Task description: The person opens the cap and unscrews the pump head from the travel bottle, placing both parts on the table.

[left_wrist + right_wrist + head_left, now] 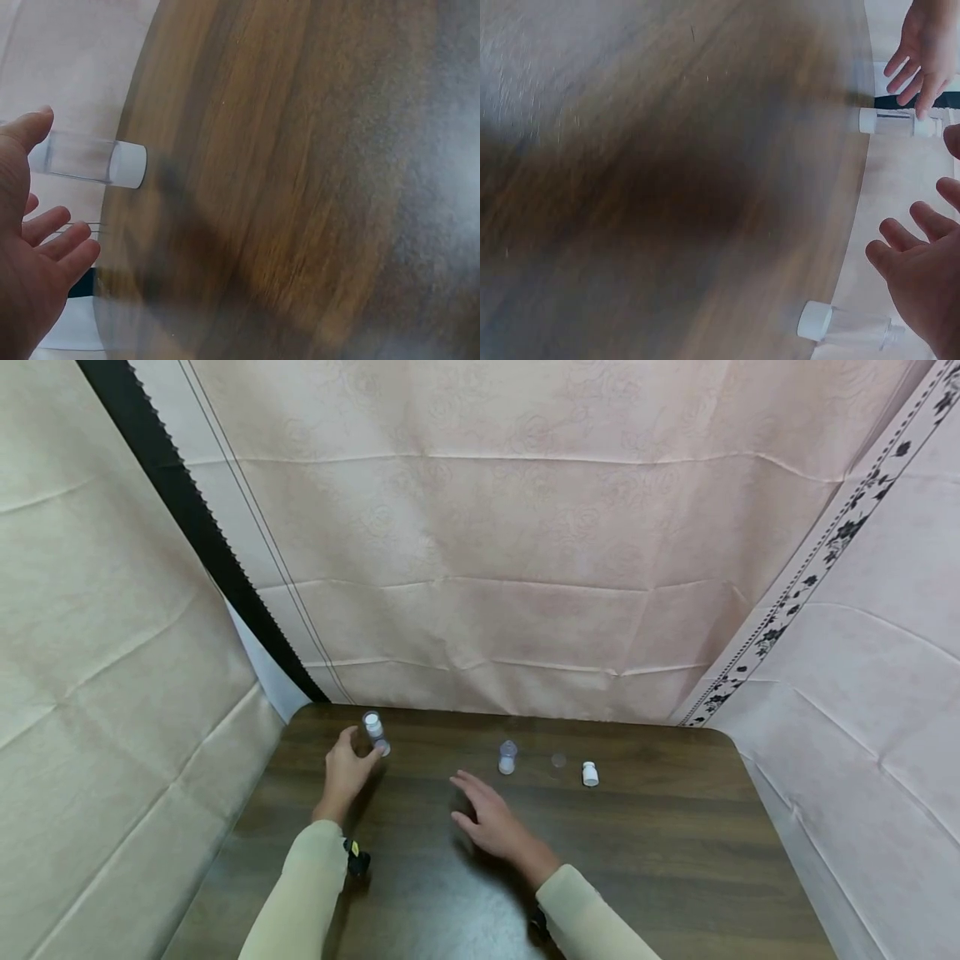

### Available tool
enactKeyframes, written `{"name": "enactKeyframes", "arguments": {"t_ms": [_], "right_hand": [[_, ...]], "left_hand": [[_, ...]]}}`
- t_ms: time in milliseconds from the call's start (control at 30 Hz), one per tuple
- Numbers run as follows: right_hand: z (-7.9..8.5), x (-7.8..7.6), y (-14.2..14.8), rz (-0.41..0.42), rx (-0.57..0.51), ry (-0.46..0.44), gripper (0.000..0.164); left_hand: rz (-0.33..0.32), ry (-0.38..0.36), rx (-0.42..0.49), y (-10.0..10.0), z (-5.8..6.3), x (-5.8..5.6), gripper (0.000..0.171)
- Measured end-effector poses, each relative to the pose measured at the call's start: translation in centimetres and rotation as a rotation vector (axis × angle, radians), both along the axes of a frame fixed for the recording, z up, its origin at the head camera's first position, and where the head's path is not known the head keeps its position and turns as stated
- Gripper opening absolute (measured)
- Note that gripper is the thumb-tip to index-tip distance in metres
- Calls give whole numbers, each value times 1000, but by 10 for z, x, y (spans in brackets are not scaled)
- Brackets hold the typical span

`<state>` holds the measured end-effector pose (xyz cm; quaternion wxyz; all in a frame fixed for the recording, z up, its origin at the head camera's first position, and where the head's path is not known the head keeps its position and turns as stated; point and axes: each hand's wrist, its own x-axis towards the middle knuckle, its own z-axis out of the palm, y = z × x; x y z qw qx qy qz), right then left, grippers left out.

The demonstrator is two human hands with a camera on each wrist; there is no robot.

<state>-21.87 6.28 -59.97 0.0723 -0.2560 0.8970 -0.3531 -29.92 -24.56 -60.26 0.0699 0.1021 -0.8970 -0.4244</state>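
Head view: moderately bright, diffuse light; pale cloth backdrop [480, 527] softly lit; whitish glare at lower centre of wood-grain tabletop [675, 852]; soft dark shadows beside left hand [347, 777] and right hand [489, 820]. Left wrist view: glare at right, broad shadow at lower centre. Right wrist view: dim, hazy; glare at upper left, grain blurred at centre

Clear-and-white bottle [86, 159]; brown wood-grained table [660, 835]; pale yellow sleeves [303, 885].
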Motion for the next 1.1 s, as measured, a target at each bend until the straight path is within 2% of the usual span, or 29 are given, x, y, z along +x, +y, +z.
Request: {"name": "enactKeyframes", "arguments": {"t_ms": [267,467,600,900,1100], "right_hand": [[-3,8,-8,7,10,-8,60],[-7,11,-10,20,15,-16,60],[-9,11,-12,22,17,-27,60],[-10,11,-11,19,-14,-42,59],[-8,10,-7,9,-59,-35,57]], "left_hand": [[-13,-3,43,8,-3,-12,73],[18,25,42,15,-4,-19,67],[42,18,43,18,-5,-23,62],[89,80,100,21,-7,-25,42],[97,102,104,21,-7,-22,41]]}}
